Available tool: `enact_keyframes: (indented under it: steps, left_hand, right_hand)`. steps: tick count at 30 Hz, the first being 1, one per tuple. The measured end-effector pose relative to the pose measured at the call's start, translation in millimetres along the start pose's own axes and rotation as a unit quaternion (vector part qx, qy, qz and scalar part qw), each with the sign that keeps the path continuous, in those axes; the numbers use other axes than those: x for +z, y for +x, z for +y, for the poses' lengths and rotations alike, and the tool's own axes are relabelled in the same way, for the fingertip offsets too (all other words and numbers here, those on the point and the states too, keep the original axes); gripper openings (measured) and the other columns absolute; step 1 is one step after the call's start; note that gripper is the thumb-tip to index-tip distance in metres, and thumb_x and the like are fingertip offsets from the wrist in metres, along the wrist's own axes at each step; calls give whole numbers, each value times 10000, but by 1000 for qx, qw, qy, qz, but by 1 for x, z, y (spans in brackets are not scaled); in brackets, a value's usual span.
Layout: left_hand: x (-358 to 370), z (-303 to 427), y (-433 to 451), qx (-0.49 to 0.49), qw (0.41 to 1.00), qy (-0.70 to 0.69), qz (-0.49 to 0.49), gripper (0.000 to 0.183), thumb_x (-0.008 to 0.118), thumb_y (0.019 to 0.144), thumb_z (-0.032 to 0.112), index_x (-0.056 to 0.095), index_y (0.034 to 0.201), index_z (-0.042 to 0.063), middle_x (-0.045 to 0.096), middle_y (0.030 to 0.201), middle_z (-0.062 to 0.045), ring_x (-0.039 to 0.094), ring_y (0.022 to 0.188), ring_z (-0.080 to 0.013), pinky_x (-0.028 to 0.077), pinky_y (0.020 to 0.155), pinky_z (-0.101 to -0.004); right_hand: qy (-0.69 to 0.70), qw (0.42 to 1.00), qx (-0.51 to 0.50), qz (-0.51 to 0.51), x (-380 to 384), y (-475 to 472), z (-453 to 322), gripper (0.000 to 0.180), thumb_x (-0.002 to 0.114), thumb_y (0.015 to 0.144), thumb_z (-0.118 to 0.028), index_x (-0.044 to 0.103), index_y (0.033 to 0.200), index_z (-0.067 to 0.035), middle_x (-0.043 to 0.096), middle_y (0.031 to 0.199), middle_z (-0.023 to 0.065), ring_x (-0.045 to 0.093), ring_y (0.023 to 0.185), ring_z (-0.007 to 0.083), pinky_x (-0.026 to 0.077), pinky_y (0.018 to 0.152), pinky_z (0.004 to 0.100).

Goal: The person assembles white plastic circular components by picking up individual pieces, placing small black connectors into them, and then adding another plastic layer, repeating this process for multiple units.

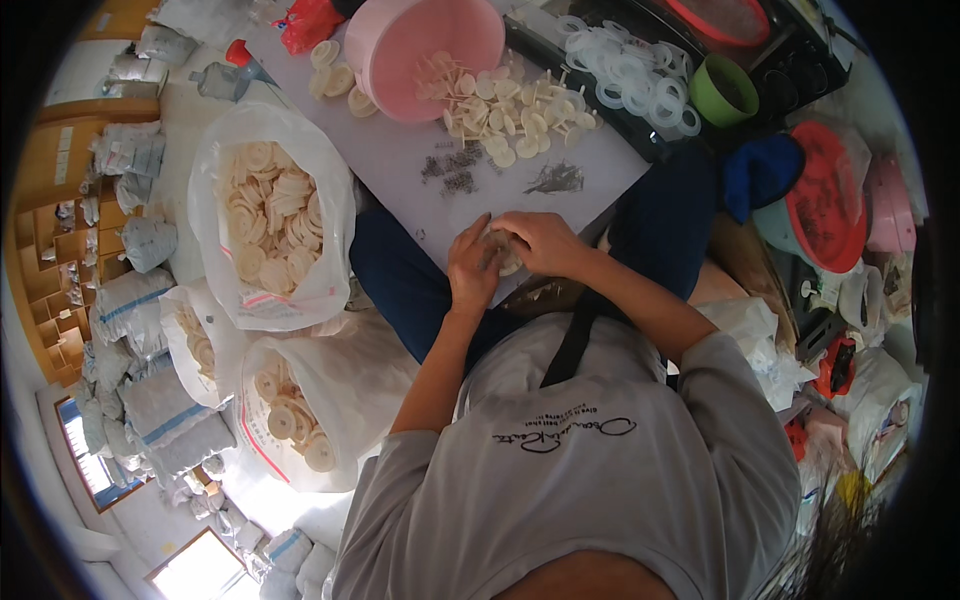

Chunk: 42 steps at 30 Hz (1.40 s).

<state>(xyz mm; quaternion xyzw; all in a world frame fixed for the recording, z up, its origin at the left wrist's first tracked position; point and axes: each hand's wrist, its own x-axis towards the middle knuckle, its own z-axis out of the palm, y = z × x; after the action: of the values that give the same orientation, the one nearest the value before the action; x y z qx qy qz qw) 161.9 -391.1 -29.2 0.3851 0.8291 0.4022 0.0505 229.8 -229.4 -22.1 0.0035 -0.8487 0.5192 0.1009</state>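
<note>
Over the table's near edge, my left hand (pixel 474 268) is closed around a cream round plastic part (pixel 510 259). Curled over the same part from the other side is my right hand (pixel 546 241), its fingertips close to those of the left; what lies between the fingertips is too small to tell. Beyond them on the table (pixel 420 199) lie small dark metal springs (pixel 459 182) and a small heap of thin dark pins (pixel 556 178). Farther back is a pile of cream plastic discs with stems (pixel 517 112), spilling from a tipped pink tub (pixel 427 45).
Ridged cream discs (pixel 330 71) sit at the table's back left. White translucent rings (pixel 637 71) lie on a black tray beside a green cup (pixel 724 90). Open bags of cream discs (pixel 274 217) stand at left. At right are a red basin (pixel 829 199) and a blue cloth item (pixel 761 171).
</note>
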Motion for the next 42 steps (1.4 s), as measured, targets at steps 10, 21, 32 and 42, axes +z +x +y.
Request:
enact_keyframes:
  steps: [10,21,32,42]
  left_hand:
    - [-2,-10,2,-30,999,-22,-38,299,667,613,-72,642,878,64,545,1297,-128,519,1150,-323,383,960,-423]
    - [-1,-9,2,-20,999,-25,-31,295,621,625,-115,640,883,26,549,1281,-160,540,1130,-339,431,929,-412]
    - [4,-13,-2,-30,999,-31,-12,320,628,637,-72,667,918,75,561,1281,-126,539,1121,-296,376,944,-395]
    - [6,-16,-6,-32,998,-53,9,300,625,625,-70,671,888,67,568,1272,-123,544,1104,-303,385,944,-389]
  right_hand:
    - [-27,997,-14,-75,-2,12,2,194,543,787,-48,543,976,-89,646,845,110,618,785,326,475,635,421]
    - [-29,999,31,-28,6,8,-1,191,599,766,-52,549,949,-79,648,820,109,639,768,304,487,630,391]
    - [-6,998,55,37,21,4,1,196,624,733,-38,534,903,-73,641,767,100,626,724,316,470,598,405]
    - [-36,998,53,7,17,8,-2,171,582,728,-19,545,886,-74,631,745,97,621,709,312,462,586,413]
